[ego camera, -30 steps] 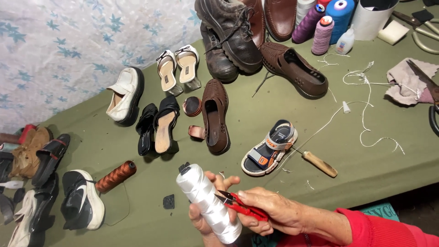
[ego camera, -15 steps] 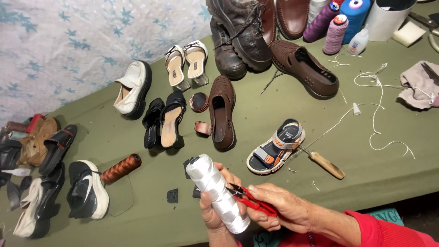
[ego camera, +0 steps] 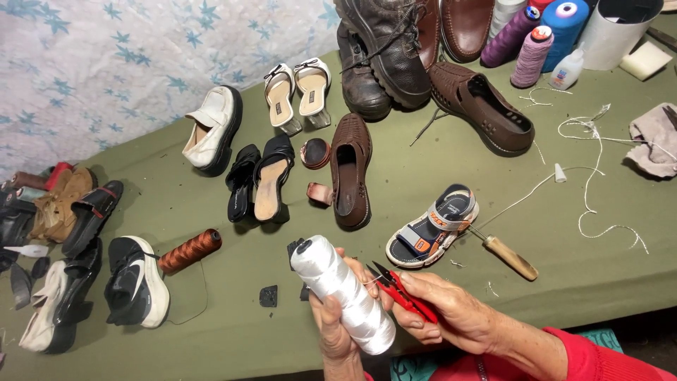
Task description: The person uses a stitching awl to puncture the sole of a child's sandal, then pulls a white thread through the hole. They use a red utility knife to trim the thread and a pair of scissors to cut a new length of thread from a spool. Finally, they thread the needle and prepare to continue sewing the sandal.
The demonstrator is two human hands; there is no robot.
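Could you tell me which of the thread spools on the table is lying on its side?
The rust-brown thread spool beside the black-and-white sneaker; the purple, mauve and blue spools stand upright at the back.

White thread spool and red-handled snips at bottom centre, beside a red sleeve. Olive-green table cover fills the frame. Pale wall cloth with blue star print, upper left. Copper-brown spool at lower left. Purple, mauve and blue thread cones, upper right. Brown woven shoe, centre.
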